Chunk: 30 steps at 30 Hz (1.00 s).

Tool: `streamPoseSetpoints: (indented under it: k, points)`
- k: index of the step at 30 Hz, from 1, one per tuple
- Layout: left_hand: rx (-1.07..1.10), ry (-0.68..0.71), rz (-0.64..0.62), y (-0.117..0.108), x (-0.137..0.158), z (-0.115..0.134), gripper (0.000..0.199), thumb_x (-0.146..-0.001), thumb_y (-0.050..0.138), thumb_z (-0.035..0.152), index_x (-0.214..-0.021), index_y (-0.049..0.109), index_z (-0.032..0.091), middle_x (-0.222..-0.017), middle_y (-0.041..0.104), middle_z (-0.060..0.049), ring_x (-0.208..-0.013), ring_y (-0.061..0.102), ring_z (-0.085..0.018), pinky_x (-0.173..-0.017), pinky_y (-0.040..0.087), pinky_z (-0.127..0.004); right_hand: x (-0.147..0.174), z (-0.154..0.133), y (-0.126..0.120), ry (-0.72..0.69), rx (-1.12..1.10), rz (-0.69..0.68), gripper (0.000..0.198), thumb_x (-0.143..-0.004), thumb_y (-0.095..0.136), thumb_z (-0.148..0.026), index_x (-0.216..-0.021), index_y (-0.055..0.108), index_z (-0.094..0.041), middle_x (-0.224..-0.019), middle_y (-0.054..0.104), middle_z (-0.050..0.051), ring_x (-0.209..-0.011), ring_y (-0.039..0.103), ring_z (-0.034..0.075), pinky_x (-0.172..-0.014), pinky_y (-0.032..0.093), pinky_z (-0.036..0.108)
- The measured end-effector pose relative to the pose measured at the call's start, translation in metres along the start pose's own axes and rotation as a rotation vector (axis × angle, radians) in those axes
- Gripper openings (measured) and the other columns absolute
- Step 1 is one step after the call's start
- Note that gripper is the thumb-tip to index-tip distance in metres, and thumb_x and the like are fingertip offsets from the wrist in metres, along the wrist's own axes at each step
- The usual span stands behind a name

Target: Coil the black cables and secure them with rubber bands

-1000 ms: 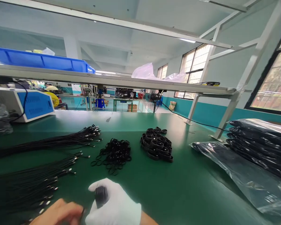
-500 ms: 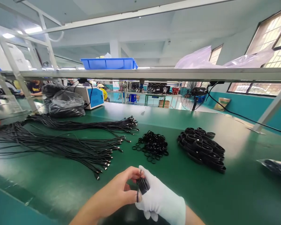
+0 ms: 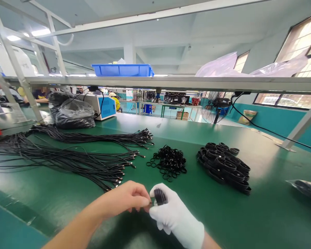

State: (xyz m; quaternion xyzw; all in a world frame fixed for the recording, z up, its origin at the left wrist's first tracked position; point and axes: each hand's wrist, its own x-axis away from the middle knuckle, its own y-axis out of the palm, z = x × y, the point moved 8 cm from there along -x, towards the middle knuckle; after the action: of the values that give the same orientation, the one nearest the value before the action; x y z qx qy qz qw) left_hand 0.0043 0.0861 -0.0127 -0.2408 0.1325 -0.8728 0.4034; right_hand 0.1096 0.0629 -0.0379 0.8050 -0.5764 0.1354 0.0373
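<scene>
Fingers of the bare left hand [image 3: 136,197]: narrow, thumb and forefinger pinched at a thin dark strand [image 3: 150,203]; whether this is a ring or a cable end cannot be told. Fingers of the white-gloved right hand [image 3: 172,209]: curled around a black coil [image 3: 160,196], its turns lying side by side. The coil is held above the green surface [image 3: 212,218], directly beside the left fingertips.

Handling, in judgement: the gloved grip should be firm enough to hold the turns flush without crushing them; the bare fingers should work close to the coil and pull evenly, so no turn slips.

Count: one coil in hand. Beyond the hands, one pile of small black rings [image 3: 172,159], too tangled to number. To its right, one heap of black coils [image 3: 224,167], overlapping, total not determinable. To the left, two cable bundles, one farther [image 3: 93,138] and one nearer [image 3: 77,162], strands not countable. At the right edge, one plastic packet [image 3: 305,188].
</scene>
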Motion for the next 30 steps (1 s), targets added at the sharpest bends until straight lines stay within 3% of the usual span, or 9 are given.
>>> streamPoseSetpoints:
  k: [2, 4, 8, 11, 13, 16, 18, 22, 30]
  points:
    - [0.051, 0.013, 0.083, -0.002, 0.004, 0.001, 0.021, -0.082, 0.046, 0.031, -0.084, 0.062, 0.018, -0.084, 0.069, -0.001, -0.07, 0.054, -0.014, -0.058, 0.037, -0.022, 0.001, 0.004, 0.01, 0.085, -0.18, -0.166, 0.03, -0.054, 0.054, -0.014, -0.083, 0.045, -0.02, -0.051, 0.044, -0.009, -0.034, 0.035, 0.005, -0.033, 0.023, 0.018]
    - [0.007, 0.025, 0.201, 0.003, 0.012, 0.002, 0.023, -0.085, 0.043, 0.033, -0.079, 0.06, 0.019, -0.081, 0.068, -0.001, -0.07, 0.053, -0.014, -0.059, 0.038, -0.023, 0.001, 0.002, 0.015, 0.077, -0.303, -0.258, 0.038, -0.05, 0.055, -0.009, -0.084, 0.044, -0.02, -0.059, 0.047, -0.009, -0.036, 0.039, 0.004, -0.033, 0.028, 0.018]
    - [-0.502, 0.131, 0.506, 0.028, 0.036, 0.019, 0.028, -0.086, 0.037, 0.025, -0.076, 0.062, 0.022, -0.074, 0.064, -0.003, -0.071, 0.056, -0.019, -0.063, 0.038, -0.028, 0.0, 0.0, 0.001, 0.01, -0.265, -0.138, 0.042, -0.048, 0.052, -0.003, -0.085, 0.042, -0.021, -0.058, 0.04, -0.011, -0.038, 0.036, 0.003, -0.035, 0.027, 0.017]
    - [-0.718, 0.195, 0.512, 0.047, 0.041, 0.028, 0.029, -0.081, 0.037, 0.015, -0.079, 0.065, 0.024, -0.073, 0.066, -0.005, -0.068, 0.058, -0.022, -0.058, 0.036, -0.029, 0.006, -0.012, -0.005, -0.113, -0.166, -0.128, 0.04, -0.048, 0.049, 0.001, -0.082, 0.045, -0.02, -0.055, 0.036, -0.012, -0.044, 0.032, 0.001, -0.038, 0.025, 0.013]
    - [-0.612, 0.112, 0.431, 0.043, 0.033, 0.02, 0.029, -0.078, 0.039, 0.013, -0.076, 0.065, 0.024, -0.073, 0.068, -0.004, -0.066, 0.06, -0.021, -0.056, 0.036, -0.028, 0.011, -0.014, 0.001, -0.134, -0.213, -0.237, 0.045, -0.047, 0.051, 0.003, -0.085, 0.048, -0.02, -0.064, 0.047, -0.01, -0.043, 0.038, 0.001, -0.037, 0.028, 0.012]
    - [-0.318, 0.006, 0.256, 0.031, 0.02, 0.01, 0.028, -0.075, 0.039, 0.015, -0.059, 0.061, 0.022, -0.063, 0.068, -0.001, -0.06, 0.059, -0.018, -0.056, 0.037, -0.026, 0.015, -0.016, 0.013, -0.17, -0.496, -0.457, 0.051, -0.046, 0.064, -0.001, -0.09, 0.047, -0.022, -0.091, 0.059, -0.002, -0.041, 0.051, 0.005, -0.032, 0.035, 0.014]
    - [-0.059, 0.011, 0.183, 0.024, 0.016, 0.01, 0.023, -0.073, 0.041, 0.015, -0.064, 0.062, 0.02, -0.065, 0.068, 0.0, -0.058, 0.056, -0.016, -0.054, 0.038, -0.024, 0.015, -0.019, 0.016, -0.247, -0.673, -0.575, 0.05, -0.052, 0.07, -0.01, -0.093, 0.043, -0.022, -0.085, 0.064, 0.002, -0.039, 0.052, 0.007, -0.031, 0.035, 0.014]
    - [0.413, 0.149, 0.292, 0.014, 0.017, 0.019, 0.01, -0.072, 0.055, 0.018, -0.082, 0.06, 0.017, -0.072, 0.065, 0.001, -0.064, 0.055, -0.013, -0.059, 0.042, -0.022, 0.015, -0.019, 0.019, -0.312, -0.773, -0.717, 0.046, -0.064, 0.069, -0.018, -0.099, 0.039, -0.022, -0.058, 0.062, 0.0, -0.038, 0.052, 0.009, -0.033, 0.037, 0.013]
    - [0.651, 0.157, 0.456, 0.027, 0.0, 0.012, 0.013, -0.071, 0.065, 0.023, -0.074, 0.055, 0.016, -0.062, 0.06, 0.003, -0.057, 0.052, -0.01, -0.056, 0.04, -0.021, 0.009, -0.005, 0.017, -0.257, -0.787, -0.632, 0.048, -0.065, 0.068, -0.015, -0.104, 0.039, -0.022, -0.062, 0.065, 0.002, -0.041, 0.056, 0.01, -0.037, 0.04, 0.014]
